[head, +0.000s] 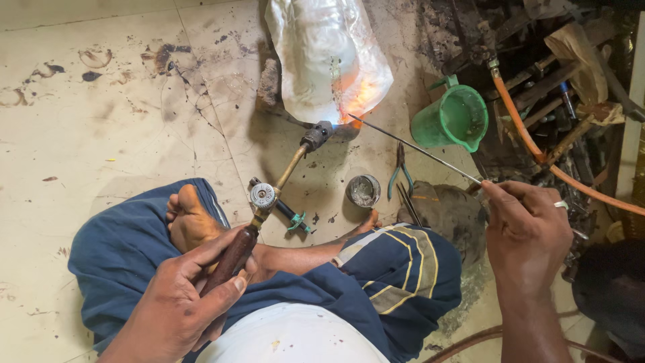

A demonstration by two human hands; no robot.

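1. A person sits cross-legged on a stained, cream-tiled floor (101, 114), dressed in dark blue trousers with yellow stripes, one bare foot (191, 218) tucked up on the lap.

2. The left hand (178, 302) is wrapped tightly around the dark wooden handle of a gas torch (269, 195), thumb laid along the grip. The torch's brass tube runs up and away from the body, past a round valve knob, to a dark nozzle.

3. An orange flame (359, 101) burns at the nozzle and licks the lower edge of a shiny, crumpled metal piece (326, 54) that lies on the floor at the top of the scene.

4. The right hand (527, 232), a ring on one finger, pinches the near end of a thin metal rod (413, 148) between thumb and fingers. The rod slants up to the left, and its far tip sits at the flame, right beside the edge of the metal piece.

5. Between the torch and the rod, a small round tin (363, 191) stands open on the floor, with grey contents. Just beside it lies a pair of pliers (400, 173) with green-blue handles.

6. A green plastic jug (453, 117) stands to the right of the metal piece, near the rod.

7. An orange hose (531, 144) curves down past a dark heap of scrap and tools at the right edge.
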